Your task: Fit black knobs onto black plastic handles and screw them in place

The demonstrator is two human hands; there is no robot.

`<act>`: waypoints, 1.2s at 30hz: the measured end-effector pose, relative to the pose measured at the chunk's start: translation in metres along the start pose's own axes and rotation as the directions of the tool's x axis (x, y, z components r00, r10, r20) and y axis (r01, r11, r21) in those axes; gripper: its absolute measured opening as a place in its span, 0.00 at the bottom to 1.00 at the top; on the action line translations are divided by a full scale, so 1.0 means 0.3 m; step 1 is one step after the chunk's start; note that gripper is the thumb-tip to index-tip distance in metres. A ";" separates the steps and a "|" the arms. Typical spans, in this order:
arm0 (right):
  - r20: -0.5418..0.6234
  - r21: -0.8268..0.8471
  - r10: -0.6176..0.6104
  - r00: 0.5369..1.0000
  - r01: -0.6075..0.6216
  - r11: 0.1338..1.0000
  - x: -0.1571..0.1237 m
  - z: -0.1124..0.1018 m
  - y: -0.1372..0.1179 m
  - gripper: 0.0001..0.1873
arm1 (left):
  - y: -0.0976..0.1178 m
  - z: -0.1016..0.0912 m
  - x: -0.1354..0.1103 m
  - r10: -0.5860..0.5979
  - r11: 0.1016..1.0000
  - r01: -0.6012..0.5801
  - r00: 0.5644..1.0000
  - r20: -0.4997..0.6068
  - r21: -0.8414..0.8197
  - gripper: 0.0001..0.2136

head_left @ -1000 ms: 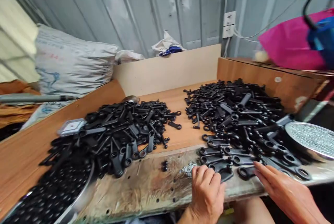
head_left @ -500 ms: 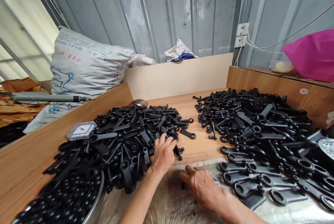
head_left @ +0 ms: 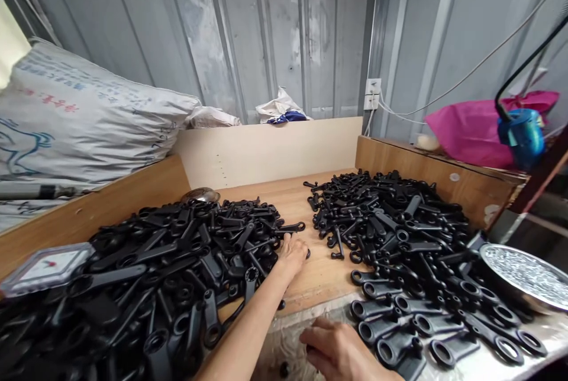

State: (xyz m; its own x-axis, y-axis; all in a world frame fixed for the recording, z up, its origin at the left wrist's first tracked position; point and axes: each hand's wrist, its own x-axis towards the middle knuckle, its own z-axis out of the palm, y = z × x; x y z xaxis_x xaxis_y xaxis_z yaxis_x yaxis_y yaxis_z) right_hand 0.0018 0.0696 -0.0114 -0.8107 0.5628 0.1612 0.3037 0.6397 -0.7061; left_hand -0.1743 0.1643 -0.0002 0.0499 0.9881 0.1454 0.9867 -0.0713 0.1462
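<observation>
Two heaps of black ring-ended handle parts lie on a wooden bench, a left pile [head_left: 177, 262] and a right pile [head_left: 399, 233]. My left hand [head_left: 293, 254] reaches forward to the right edge of the left pile, with its fingers curled down among the parts; what they grip is hidden. My right hand [head_left: 339, 351] rests low at the front on a plastic-covered strip [head_left: 288, 339], its fingers curled under. Next to it, several larger black parts [head_left: 394, 328] lie in a row.
A metal dish of small silver pieces [head_left: 523, 268] sits at the right edge. A small clear box [head_left: 44, 265] lies on the left pile, and a metal bowl [head_left: 199, 196] behind it. Wooden side boards [head_left: 275, 150] fence the bench. A sack [head_left: 80, 120] and a pink bag [head_left: 465, 129] stand beyond.
My left hand went from the front edge up to the left pile and now sits at its right rim. My right hand drew back lower and left. The view shifted.
</observation>
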 end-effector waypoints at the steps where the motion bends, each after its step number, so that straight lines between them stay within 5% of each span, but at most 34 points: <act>1: -0.019 0.266 0.065 0.998 -0.058 0.962 -0.029 -0.035 0.005 0.06 | 0.006 -0.006 0.018 -0.010 0.999 0.010 1.000 -0.004 -0.033 0.14; 3: -0.031 0.746 0.232 0.972 -0.132 0.652 -0.093 -0.100 0.017 0.12 | 0.023 -0.028 0.047 -0.029 0.993 0.028 0.999 -0.013 -0.115 0.14; 5: -0.021 0.959 0.342 0.939 -0.077 0.272 -0.159 -0.153 0.025 0.15 | 0.047 -0.057 0.058 -0.050 0.974 0.044 0.998 -0.023 -0.221 0.13; 6: -0.039 0.989 0.369 0.929 -0.017 0.147 -0.190 -0.174 0.028 0.15 | 0.062 -0.073 0.053 -0.061 0.957 0.050 0.998 -0.030 -0.285 0.12; 9: -0.103 0.993 0.390 0.915 0.117 -0.012 -0.270 -0.213 0.029 0.12 | 0.120 -0.118 -0.011 -0.121 0.856 0.068 0.990 -0.070 -0.513 0.10; 14: -0.074 0.983 0.373 0.925 0.131 -0.129 -0.365 -0.216 0.022 0.11 | 0.261 -0.151 -0.238 -0.276 0.569 0.117 0.960 -0.055 -0.814 0.17; 20: -0.060 0.964 0.273 0.960 0.127 -0.235 -0.443 -0.178 0.026 0.10 | 0.498 -0.076 -0.428 -0.407 0.227 0.228 0.906 0.120 -0.947 0.28; 23: -0.057 0.964 0.216 0.975 0.110 -0.241 -0.485 -0.171 0.035 0.10 | 0.581 -0.034 -0.485 -0.297 -0.109 0.271 0.909 0.292 -0.956 0.24; 26: -0.077 0.972 0.255 0.964 0.130 -0.195 -0.532 -0.190 0.046 0.11 | 0.619 -0.015 -0.540 0.016 -0.397 0.342 0.930 0.367 -0.851 0.21; 30: -0.072 0.988 0.313 0.947 0.112 -0.111 -0.580 -0.221 0.052 0.12 | 0.653 -0.001 -0.600 0.195 -0.410 0.421 0.907 0.374 -0.809 0.24; 36: -0.028 0.996 0.300 0.954 0.051 -0.069 -0.585 -0.204 0.047 0.09 | 0.698 0.028 -0.624 -0.001 -0.484 0.420 0.877 0.480 -0.768 0.16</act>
State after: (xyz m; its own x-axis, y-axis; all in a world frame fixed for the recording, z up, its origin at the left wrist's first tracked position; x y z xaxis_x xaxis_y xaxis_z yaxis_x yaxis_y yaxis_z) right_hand 0.1790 0.0120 -0.0075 -0.6683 0.7429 -0.0387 -0.5605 -0.5371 -0.6304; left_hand 0.0243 -0.0346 -0.0050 0.1174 0.9321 -0.3425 -0.5755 0.3449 0.7415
